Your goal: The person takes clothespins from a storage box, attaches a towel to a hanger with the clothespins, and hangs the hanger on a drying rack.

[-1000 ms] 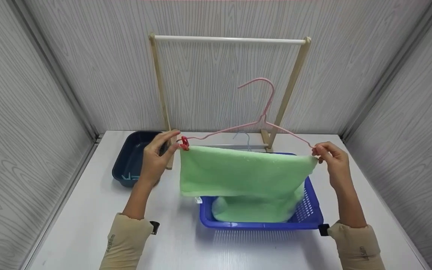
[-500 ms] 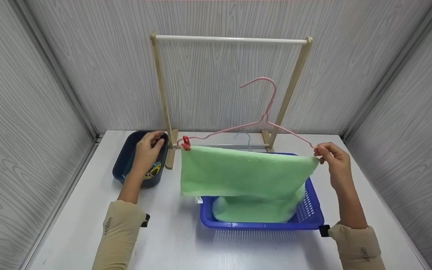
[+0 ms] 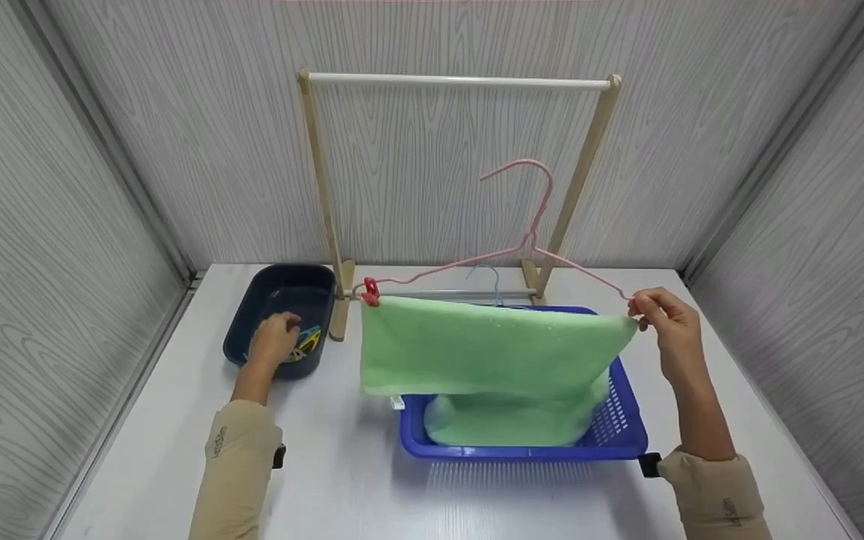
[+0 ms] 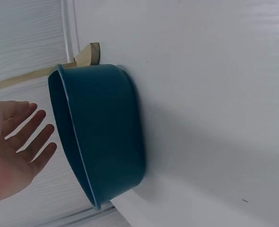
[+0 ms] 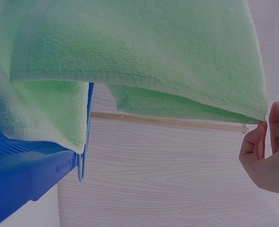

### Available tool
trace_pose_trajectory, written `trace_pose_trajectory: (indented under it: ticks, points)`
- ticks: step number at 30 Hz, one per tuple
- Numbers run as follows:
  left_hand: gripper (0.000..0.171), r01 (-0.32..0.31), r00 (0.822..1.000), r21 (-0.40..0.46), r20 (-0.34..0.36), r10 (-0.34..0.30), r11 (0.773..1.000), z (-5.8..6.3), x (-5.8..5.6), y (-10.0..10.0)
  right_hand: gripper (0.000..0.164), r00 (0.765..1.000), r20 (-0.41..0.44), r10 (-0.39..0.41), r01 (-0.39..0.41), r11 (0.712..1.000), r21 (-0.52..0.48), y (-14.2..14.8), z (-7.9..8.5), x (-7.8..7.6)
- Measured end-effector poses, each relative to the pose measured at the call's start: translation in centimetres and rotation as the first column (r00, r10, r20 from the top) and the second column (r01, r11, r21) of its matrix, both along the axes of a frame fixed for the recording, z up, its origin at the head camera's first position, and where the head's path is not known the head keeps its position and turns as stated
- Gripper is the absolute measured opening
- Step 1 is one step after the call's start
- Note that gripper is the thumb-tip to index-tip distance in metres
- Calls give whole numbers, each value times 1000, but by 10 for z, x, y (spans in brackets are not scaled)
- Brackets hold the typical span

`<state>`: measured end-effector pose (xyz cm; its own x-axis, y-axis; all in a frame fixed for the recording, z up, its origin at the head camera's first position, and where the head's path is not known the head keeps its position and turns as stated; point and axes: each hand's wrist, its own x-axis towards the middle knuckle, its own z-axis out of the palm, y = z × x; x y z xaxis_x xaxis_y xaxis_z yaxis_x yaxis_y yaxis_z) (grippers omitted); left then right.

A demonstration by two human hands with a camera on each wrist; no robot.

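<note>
My right hand (image 3: 672, 330) pinches the right end of a pink clothes hanger (image 3: 469, 261) together with a corner of a green towel (image 3: 492, 345). At the hanger's left end a red clothespin (image 3: 370, 291) clips the towel to it. In the right wrist view the towel (image 5: 144, 52) droops from the fingertips (image 5: 261, 128). My left hand (image 3: 273, 341) is over a dark teal bin (image 3: 241, 315), beside several clothespins (image 3: 307, 341) in yellow and blue. The left wrist view shows that hand (image 4: 16, 146) at the bin's mouth, fingers loosely spread and holding nothing visible.
A blue basket (image 3: 522, 451) stands under the towel, with more green cloth (image 3: 507, 420) in it. Behind it rises a wooden rack with a white bar (image 3: 462, 79). A pale blue hanger hook (image 3: 497, 281) shows at the basket's back. Walls close in the table.
My left hand has let go at the red clothespin, moved left to the bin, then lower and nearer over it. The right hand keeps its grip, almost unmoved.
</note>
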<state>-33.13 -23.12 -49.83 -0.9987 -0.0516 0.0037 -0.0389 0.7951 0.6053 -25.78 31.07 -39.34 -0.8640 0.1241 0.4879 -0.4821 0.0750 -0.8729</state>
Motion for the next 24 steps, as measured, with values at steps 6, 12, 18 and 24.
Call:
trace_pose_trajectory:
  ticks: [6,12,18,24]
  points:
    - [31,-17,994,-31,109,21,999,-11,1,-4,21,1000,-17,17,-17,1000,-8,2,0,1]
    - [32,-49,990,-71,126,57,996,-25,1,-10,21,999,-32,36,-36,999,-15,1,0,1]
    - [35,-52,980,-106,184,71,993,-34,3,-11,20,999,-31,38,-38,999,-10,1,0,1]
    - [29,-18,977,-186,206,57,982,-34,5,-7,17,999,-28,35,-36,999,-22,0,-1,0]
